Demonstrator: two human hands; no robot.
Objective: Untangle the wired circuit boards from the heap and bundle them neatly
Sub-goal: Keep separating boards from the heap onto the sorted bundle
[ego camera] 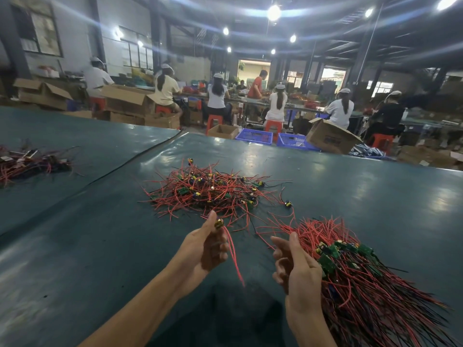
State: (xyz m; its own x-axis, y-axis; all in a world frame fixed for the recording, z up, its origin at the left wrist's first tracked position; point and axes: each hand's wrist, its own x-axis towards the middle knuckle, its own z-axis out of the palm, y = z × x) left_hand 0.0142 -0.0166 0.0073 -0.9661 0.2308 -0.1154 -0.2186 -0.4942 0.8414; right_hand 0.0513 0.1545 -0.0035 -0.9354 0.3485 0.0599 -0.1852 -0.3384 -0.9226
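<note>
A tangled heap of small green circuit boards with red wires [213, 194] lies in the middle of the dark green table [100, 246]. My left hand [208, 246] is raised in front of the heap and pinches one small board [219, 223] at its fingertips; its red wires hang down past the palm. My right hand [295, 266] is lifted beside it, fingers loosely curled and holding nothing. Just right of that hand lies a sorted bundle of boards [363, 279], wires laid roughly parallel.
Another pile of wired parts [30, 162] sits at the far left on the neighbouring table section. Beyond the table's far edge stand blue crates [254, 136], cardboard boxes [330, 139] and several seated workers at benches.
</note>
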